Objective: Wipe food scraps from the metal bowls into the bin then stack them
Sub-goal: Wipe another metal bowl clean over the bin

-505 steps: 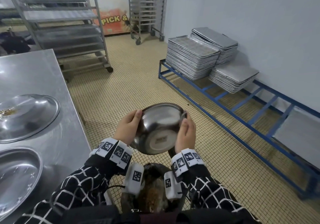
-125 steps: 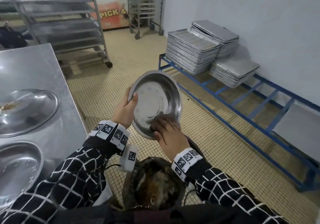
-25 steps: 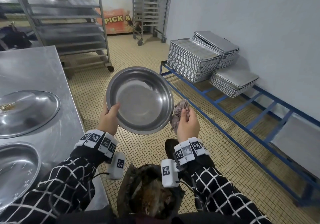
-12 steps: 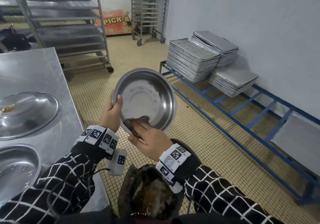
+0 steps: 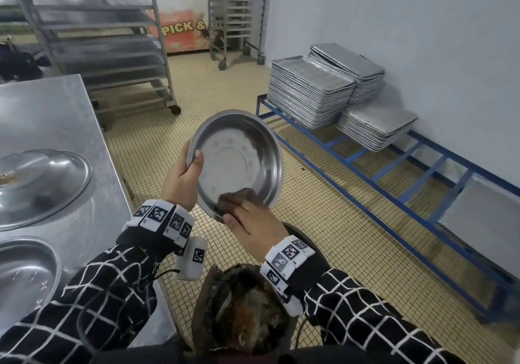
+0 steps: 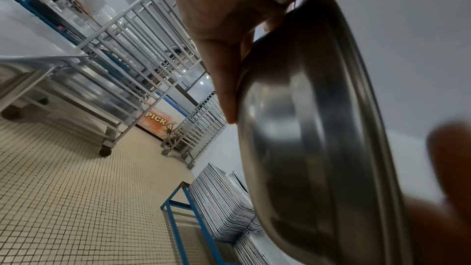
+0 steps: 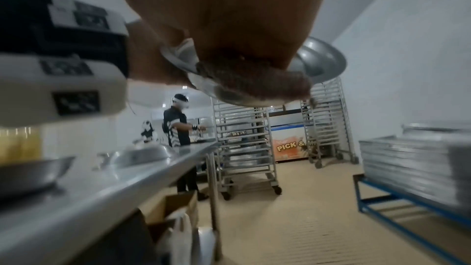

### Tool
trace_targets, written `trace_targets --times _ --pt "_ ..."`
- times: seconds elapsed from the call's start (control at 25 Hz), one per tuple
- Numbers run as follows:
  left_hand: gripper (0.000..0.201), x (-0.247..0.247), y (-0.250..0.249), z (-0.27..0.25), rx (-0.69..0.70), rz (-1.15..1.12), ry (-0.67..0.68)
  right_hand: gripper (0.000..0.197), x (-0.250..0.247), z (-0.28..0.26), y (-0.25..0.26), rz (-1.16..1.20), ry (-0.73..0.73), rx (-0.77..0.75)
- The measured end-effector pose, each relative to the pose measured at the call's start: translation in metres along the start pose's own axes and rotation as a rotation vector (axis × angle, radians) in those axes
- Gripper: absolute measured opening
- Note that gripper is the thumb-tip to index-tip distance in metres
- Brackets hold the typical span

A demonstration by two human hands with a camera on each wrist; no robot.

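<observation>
My left hand (image 5: 180,179) grips the left rim of a round metal bowl (image 5: 239,164), thumb inside and fingers (image 6: 224,80) behind its outer wall (image 6: 318,128). The bowl is tilted toward me, above the floor. My right hand (image 5: 250,223) holds a bunched brown cloth (image 5: 236,197) against the bowl's lower inner wall; the right wrist view shows the cloth (image 7: 254,82) on the rim of the bowl (image 7: 321,61). A dark bin (image 5: 242,316) full of brown scraps stands just below both hands. The rest of the bowl's inside looks shiny.
A steel table (image 5: 62,116) at my left carries a metal bowl (image 5: 39,186) with scraps at its left edge and a nearer bowl (image 5: 25,276). Stacked trays (image 5: 309,93) sit on a blue frame (image 5: 394,172) at the right. Wheeled racks (image 5: 112,40) stand behind; a person (image 7: 178,128) works far off.
One second ago my right hand held the cloth clear of the bowl on its right. It has since come down into the bowl, and the cloth now presses low inside. The bowl has tilted.
</observation>
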State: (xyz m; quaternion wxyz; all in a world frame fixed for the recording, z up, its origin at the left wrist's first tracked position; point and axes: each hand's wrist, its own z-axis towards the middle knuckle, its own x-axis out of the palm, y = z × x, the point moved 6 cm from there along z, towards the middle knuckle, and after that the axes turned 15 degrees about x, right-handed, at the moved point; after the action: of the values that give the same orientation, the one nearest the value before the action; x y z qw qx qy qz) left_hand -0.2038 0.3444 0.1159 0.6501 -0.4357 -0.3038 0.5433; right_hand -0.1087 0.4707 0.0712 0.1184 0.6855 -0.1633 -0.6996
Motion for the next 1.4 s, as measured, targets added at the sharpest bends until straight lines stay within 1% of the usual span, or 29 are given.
trace_targets --times 0.04,0.08,0.12,0.16,0.2,0.24,0.36,0.44,0.52,0.56,0.64,0.68,0.76,0.84,0.88,0.96,1.04,1.16,1.2,1.28,1.32,1.36,1.4 --pt "0.044 -0.001 0.002 0.000 -0.014 0.000 -0.003 0.074 0.001 0.002 -0.013 -0.141 -0.011 0.025" --pt "0.040 -0.001 0.004 -0.001 -0.029 -0.004 -0.001 0.079 0.001 0.005 -0.027 -0.267 -0.015 0.063" --pt "0.036 0.000 0.006 -0.002 -0.046 -0.003 0.008 0.074 0.001 0.011 -0.043 -0.346 -0.014 0.120" --pt "0.033 0.003 0.006 -0.004 -0.067 -0.008 0.028 0.065 -0.001 0.017 -0.058 -0.363 -0.009 0.190" --pt "0.032 0.007 0.007 -0.005 -0.093 -0.022 0.053 0.058 -0.006 0.023 -0.072 -0.327 -0.005 0.257" --pt "0.030 0.011 0.009 -0.006 -0.126 -0.044 0.078 0.058 -0.014 0.029 -0.082 -0.275 -0.005 0.301" --pt "0.029 0.015 0.020 -0.011 -0.243 -0.076 0.104 0.071 -0.036 0.040 -0.087 -0.129 -0.058 0.332" --pt "0.031 0.015 0.026 -0.014 -0.314 -0.137 0.115 0.070 -0.054 0.040 -0.085 0.058 -0.100 0.384" --pt "0.031 0.015 0.030 -0.017 -0.374 -0.214 0.137 0.055 -0.067 0.038 -0.092 0.340 -0.113 0.471" --pt "0.029 0.016 0.030 -0.018 -0.392 -0.237 0.154 0.045 -0.070 0.037 -0.096 0.466 -0.085 0.515" --pt "0.027 0.017 0.029 -0.020 -0.401 -0.252 0.183 0.034 -0.068 0.034 -0.102 0.532 -0.030 0.563" --pt "0.029 0.016 0.030 -0.019 -0.389 -0.250 0.186 0.029 -0.066 0.033 -0.106 0.529 -0.043 0.584" --pt "0.040 0.014 0.031 -0.018 -0.346 -0.229 0.150 0.020 -0.065 0.031 -0.111 0.571 -0.157 0.653" --pt "0.054 0.015 0.029 -0.019 -0.291 -0.185 0.129 0.020 -0.063 0.029 -0.114 0.666 -0.269 0.736" --pt "0.057 0.018 0.028 -0.020 -0.273 -0.161 0.125 0.021 -0.061 0.028 -0.112 0.708 -0.298 0.761" --pt "0.052 0.021 0.025 -0.022 -0.279 -0.139 0.077 0.021 -0.056 0.027 -0.106 0.762 -0.314 0.752" --pt "0.043 0.018 0.023 -0.019 -0.279 -0.156 -0.007 0.023 -0.055 0.025 -0.103 0.773 -0.300 0.705" --pt "0.032 0.007 0.023 -0.017 -0.268 -0.135 -0.088 0.025 -0.053 0.018 -0.106 0.673 -0.258 0.694" --pt "0.032 0.005 0.023 -0.018 -0.262 -0.124 -0.093 0.025 -0.053 0.015 -0.107 0.625 -0.268 0.702" --pt "0.035 0.004 0.023 -0.018 -0.227 -0.089 -0.071 0.026 -0.058 0.011 -0.101 0.571 -0.334 0.686" --pt "0.036 0.004 0.024 -0.017 -0.204 -0.050 -0.048 0.027 -0.060 0.010 -0.093 0.570 -0.357 0.647" --pt "0.036 0.004 0.023 -0.017 -0.181 -0.015 -0.026 0.026 -0.059 0.009 -0.081 0.564 -0.349 0.590" --pt "0.036 0.006 0.024 -0.017 -0.171 0.007 -0.012 0.026 -0.055 0.008 -0.067 0.543 -0.310 0.516"
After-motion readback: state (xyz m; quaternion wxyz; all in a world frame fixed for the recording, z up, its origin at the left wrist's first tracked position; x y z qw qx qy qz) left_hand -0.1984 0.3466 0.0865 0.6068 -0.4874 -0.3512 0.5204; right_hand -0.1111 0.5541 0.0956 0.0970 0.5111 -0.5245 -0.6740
